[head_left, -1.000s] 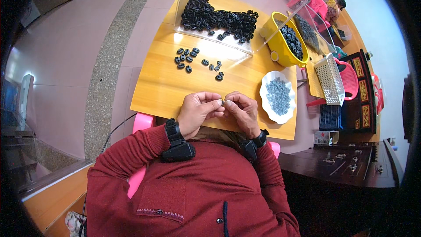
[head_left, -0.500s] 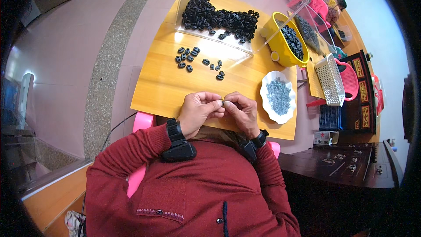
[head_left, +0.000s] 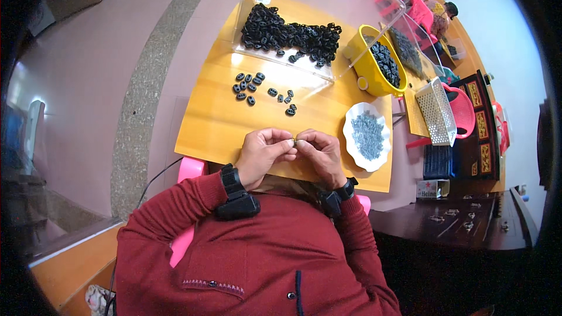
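My left hand (head_left: 266, 155) and my right hand (head_left: 319, 153) meet fingertip to fingertip above the table's near edge. Both are closed in a pinch on one tiny dark part (head_left: 295, 140), mostly covered by the fingers, so its kind is hard to see. Beyond my hands lies a loose group of black oval two-holed pieces (head_left: 252, 88). To their right are a few smaller black pieces (head_left: 281, 98) and a short stack (head_left: 291, 109). A white scalloped dish (head_left: 349, 131) of small grey-blue parts (head_left: 367, 135) stands right of my right hand.
A clear plastic bin (head_left: 243, 54) on its side holds a heap of black pieces (head_left: 287, 38) at the table's far side. Beside it stands a yellow tub (head_left: 362, 61) of dark parts. Farther right are a white perforated basket (head_left: 436, 111) and pink chairs; people sit beyond.
The view has shifted slightly, so the table items sit a little lower and left. My hands keep the same pinch on the small part.
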The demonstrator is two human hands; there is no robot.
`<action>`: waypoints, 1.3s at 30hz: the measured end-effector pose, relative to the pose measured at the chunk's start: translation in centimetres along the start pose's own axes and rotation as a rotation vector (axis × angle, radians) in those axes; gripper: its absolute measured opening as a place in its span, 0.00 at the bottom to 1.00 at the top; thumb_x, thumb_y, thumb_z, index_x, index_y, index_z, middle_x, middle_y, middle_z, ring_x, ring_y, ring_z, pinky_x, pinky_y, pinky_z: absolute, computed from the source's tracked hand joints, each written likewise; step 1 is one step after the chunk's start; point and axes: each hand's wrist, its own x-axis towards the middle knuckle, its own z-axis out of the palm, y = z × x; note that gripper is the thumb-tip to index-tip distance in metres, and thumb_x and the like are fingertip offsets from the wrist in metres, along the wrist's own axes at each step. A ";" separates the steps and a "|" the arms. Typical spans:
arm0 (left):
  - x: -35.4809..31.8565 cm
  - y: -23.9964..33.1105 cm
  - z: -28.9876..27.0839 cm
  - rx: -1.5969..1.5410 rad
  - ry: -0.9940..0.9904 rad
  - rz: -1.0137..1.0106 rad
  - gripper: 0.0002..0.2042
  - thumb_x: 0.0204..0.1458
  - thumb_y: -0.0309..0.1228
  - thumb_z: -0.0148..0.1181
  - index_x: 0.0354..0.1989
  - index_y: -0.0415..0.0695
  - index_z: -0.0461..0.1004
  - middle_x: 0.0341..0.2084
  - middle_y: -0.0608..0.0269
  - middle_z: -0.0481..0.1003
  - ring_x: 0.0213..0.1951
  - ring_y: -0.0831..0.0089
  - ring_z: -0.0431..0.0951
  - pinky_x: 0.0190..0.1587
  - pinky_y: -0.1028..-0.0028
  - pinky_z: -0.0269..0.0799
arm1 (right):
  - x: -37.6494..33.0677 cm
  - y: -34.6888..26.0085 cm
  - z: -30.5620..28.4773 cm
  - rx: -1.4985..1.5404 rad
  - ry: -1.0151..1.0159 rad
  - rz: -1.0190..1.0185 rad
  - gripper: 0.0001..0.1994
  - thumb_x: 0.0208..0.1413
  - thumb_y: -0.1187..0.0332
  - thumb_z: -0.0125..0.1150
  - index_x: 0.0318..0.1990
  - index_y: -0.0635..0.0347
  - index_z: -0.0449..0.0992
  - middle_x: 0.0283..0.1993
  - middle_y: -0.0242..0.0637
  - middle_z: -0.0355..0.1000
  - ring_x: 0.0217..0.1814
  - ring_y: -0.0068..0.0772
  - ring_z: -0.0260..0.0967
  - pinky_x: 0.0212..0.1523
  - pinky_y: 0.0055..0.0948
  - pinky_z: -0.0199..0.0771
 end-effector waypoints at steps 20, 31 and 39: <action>-0.2 0.4 -0.9 -0.117 0.094 0.092 0.07 0.55 0.23 0.56 0.41 0.35 0.70 0.31 0.61 0.75 0.32 0.76 0.77 0.37 0.79 0.77 | 9.7 -3.6 -0.4 -0.835 -0.047 -0.331 0.06 0.49 0.73 0.63 0.36 0.64 0.79 0.29 0.37 0.75 0.27 0.24 0.69 0.29 0.24 0.69; -0.3 0.8 -0.7 -0.105 0.127 0.106 0.07 0.54 0.23 0.57 0.39 0.35 0.70 0.30 0.60 0.74 0.31 0.75 0.76 0.38 0.78 0.76 | 6.3 -0.9 -0.7 -0.952 0.006 -0.323 0.09 0.46 0.71 0.65 0.37 0.60 0.81 0.30 0.39 0.73 0.26 0.34 0.71 0.29 0.28 0.71; -0.3 0.8 -0.7 -0.102 0.112 0.116 0.07 0.54 0.23 0.57 0.39 0.35 0.70 0.29 0.60 0.74 0.31 0.75 0.76 0.38 0.78 0.76 | 5.1 -1.0 -0.5 -0.929 0.026 -0.402 0.05 0.46 0.71 0.65 0.31 0.61 0.79 0.32 0.38 0.73 0.27 0.35 0.73 0.29 0.28 0.72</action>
